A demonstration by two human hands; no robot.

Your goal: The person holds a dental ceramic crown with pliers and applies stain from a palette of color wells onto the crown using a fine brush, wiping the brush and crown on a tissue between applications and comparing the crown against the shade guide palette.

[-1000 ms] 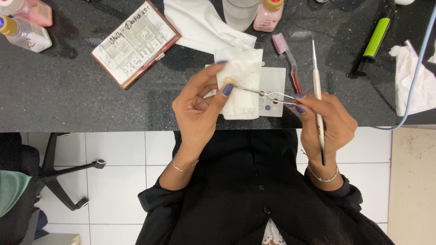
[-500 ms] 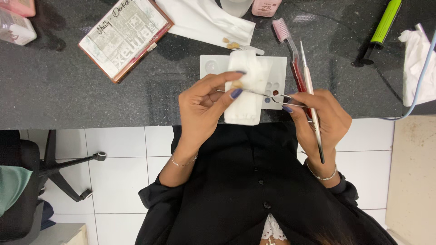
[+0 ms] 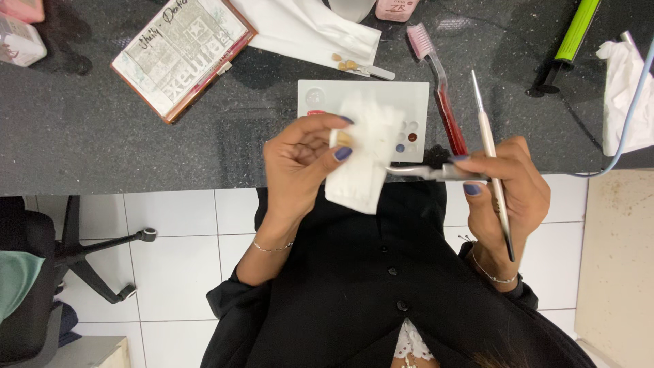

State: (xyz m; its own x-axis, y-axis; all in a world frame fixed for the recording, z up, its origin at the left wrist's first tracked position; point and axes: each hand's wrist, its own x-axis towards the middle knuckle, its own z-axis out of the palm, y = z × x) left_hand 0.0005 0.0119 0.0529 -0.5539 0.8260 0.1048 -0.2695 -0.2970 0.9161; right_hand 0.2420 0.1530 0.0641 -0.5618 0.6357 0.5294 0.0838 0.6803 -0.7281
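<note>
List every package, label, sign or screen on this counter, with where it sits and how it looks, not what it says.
Printed card: far left of the counter, lying tilted; rectangular, pale with grey lettering, reddish-brown edge.
Pink bottle: top edge, centre; only its base shows, with a pale label.
Clear container: top left corner, cut off by the frame; labelled.
No screens or signs.

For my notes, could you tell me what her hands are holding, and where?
Left hand pinches a white tissue at its edge; right hand grips metal tweezers and a thin brush mid-handle.
</note>
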